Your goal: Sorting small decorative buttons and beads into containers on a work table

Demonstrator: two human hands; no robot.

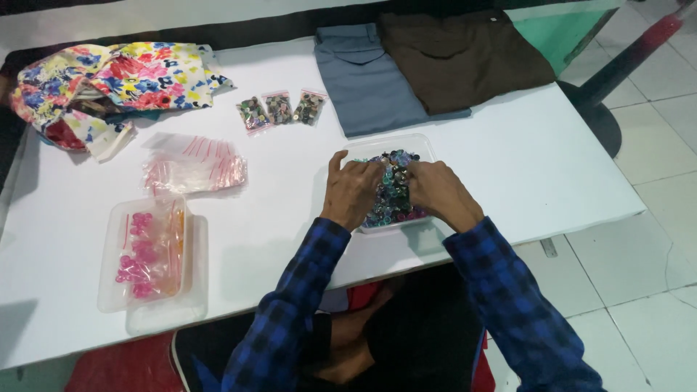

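on table (508, 167): clear tray of mixed buttons (392, 190)
left hand (351, 192): fingers curled into buttons
right hand (438, 192): pinching buttons
done: 3 filled zip bags (281, 109)
left: empty bags (192, 165), tray mostly full

White table (508, 160): folded trousers (406, 72), floral cloth (116, 80), bags (192, 165), trays, probably buttons (392, 192).

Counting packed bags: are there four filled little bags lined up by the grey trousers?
No, only three small filled bags lie in a row left of the grey trousers.

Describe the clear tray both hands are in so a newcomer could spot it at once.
On the white table, just in front of the folded grey trousers, sits a clear plastic tray. Unlike the left-hand tray of pink pieces, it holds mixed dark buttons.
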